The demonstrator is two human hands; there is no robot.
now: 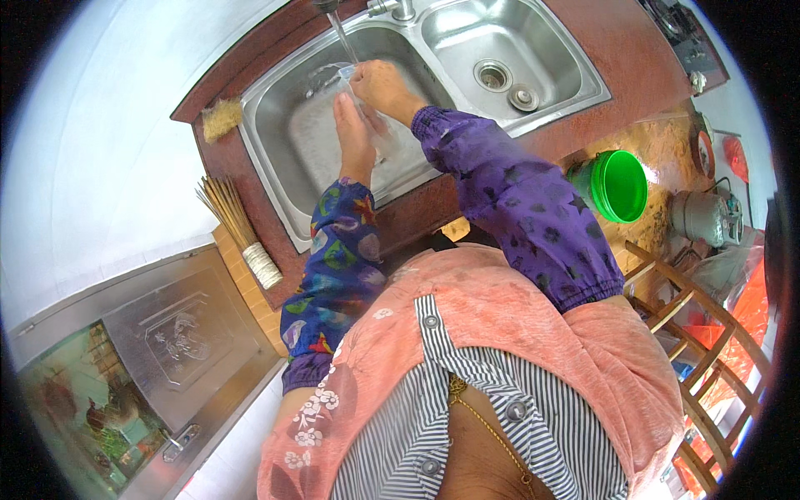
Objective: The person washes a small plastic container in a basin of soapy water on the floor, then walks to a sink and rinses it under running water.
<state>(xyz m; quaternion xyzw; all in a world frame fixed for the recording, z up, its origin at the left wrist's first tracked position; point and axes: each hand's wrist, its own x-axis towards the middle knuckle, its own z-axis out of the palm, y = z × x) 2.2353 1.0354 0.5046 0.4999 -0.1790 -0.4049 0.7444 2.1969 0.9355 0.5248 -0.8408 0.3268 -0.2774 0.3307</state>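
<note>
Over the left basin of a stainless steel double sink, both hands are at a clear plastic container, partly hidden by the fingers. My left hand holds it from the near side, thumb pointing up along its wall. My right hand, fingers curled, grips it near the rim. A stream of water falls from the faucet spout beside the container. Wet patches lie on the basin floor.
The right basin has a drain with a strainer plug beside it. A yellowish scrubbing pad and a bamboo brush lie on the left counter. Rightward stand a green bucket, a gas cylinder and a wooden rack.
</note>
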